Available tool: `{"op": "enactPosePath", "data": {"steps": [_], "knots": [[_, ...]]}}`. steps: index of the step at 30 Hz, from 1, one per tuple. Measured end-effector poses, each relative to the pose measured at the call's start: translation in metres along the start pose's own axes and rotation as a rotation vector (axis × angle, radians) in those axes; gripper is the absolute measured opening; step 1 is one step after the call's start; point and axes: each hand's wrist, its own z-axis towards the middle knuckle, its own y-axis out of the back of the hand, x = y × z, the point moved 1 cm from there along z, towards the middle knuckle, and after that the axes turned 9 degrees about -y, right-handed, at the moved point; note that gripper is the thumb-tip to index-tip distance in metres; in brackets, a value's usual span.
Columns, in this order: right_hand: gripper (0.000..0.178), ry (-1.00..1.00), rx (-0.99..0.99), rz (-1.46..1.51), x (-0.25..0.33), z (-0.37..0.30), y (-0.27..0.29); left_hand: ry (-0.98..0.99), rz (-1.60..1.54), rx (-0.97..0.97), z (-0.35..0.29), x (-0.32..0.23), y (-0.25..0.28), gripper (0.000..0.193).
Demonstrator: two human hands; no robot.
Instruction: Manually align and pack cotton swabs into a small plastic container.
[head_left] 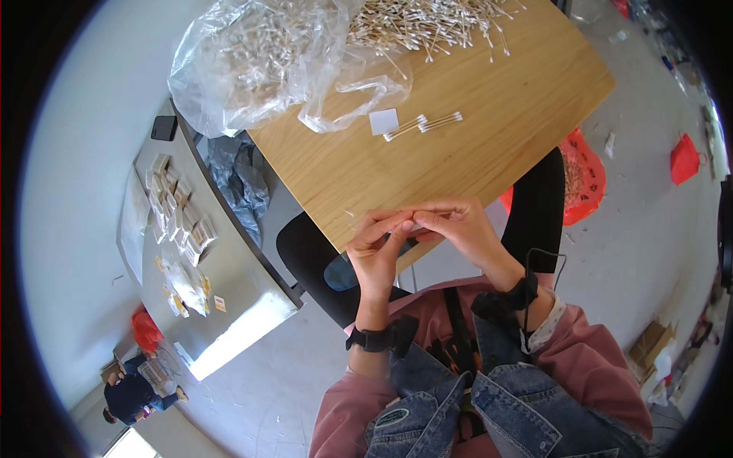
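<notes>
My left hand (pixel 374 256) and my right hand (pixel 467 229) meet in front of the table's near edge, thumbs and fingertips pinched together. Something small and pale shows between the fingertips, too covered to name. Beyond them on the wooden table (pixel 458 145) lie two small rows of cotton swabs, one (pixel 405 128) beside a white square card (pixel 384 121) and the other (pixel 441 121) just to its right. A large heap of loose cotton swabs (pixel 435 23) covers the far side. To its left sits a clear plastic bag (pixel 252 69) full of swabs.
At left, a grey table (pixel 237 305) holds stacked small packs (pixel 179 210), plastic packets (pixel 185 284) and a black phone (pixel 163 127). Black chair parts (pixel 538 206) flank the wooden table. Red bags (pixel 584 179) (pixel 685 160) lie on the floor; a person (pixel 134 391) is at lower left.
</notes>
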Motion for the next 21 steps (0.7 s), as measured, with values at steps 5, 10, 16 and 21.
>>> {"op": "enactPosePath", "data": {"steps": [5, 10, 16, 21], "knots": [[0.025, -0.048, -0.022, -0.047, 0.001, -0.004, 0.000, 0.033, -0.132, -0.038, -0.007, 0.008, 0.000, 0.018], [0.025, -0.031, 0.000, -0.022, 0.000, -0.001, 0.003, 0.130, -0.098, 0.008, -0.001, 0.004, 0.002, 0.017], [0.025, -0.032, -0.005, -0.048, 0.002, -0.001, 0.002, 0.134, -0.201, 0.041, 0.002, 0.008, 0.007, 0.015], [0.025, -0.028, -0.009, -0.042, 0.002, -0.001, 0.004, 0.115, -0.152, 0.025, 0.002, 0.006, 0.004, 0.016]]}}
